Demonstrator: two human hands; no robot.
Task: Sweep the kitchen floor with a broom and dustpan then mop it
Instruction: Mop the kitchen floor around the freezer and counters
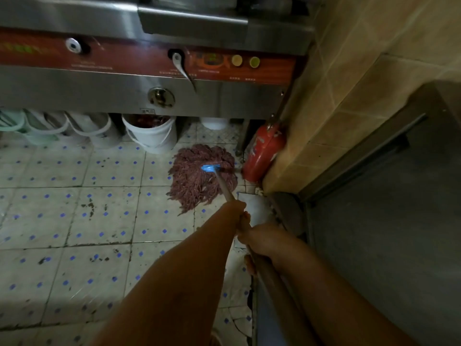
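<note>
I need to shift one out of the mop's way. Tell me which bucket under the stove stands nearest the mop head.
The white bucket with dark reddish contents, just left of the mop head; the others sit farther left.

Stringy reddish yarn mop (199, 176) with blue plastic clamp (210, 168); scuffed, faintly glossy tiled floor (74, 221); brushed steel stove (99, 91); white plastic bucket (152, 138).

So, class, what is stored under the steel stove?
Under the steel stove stand white buckets, one with dark reddish contents, and pale green tubs. Anything farther back is hidden in shadow.
</note>
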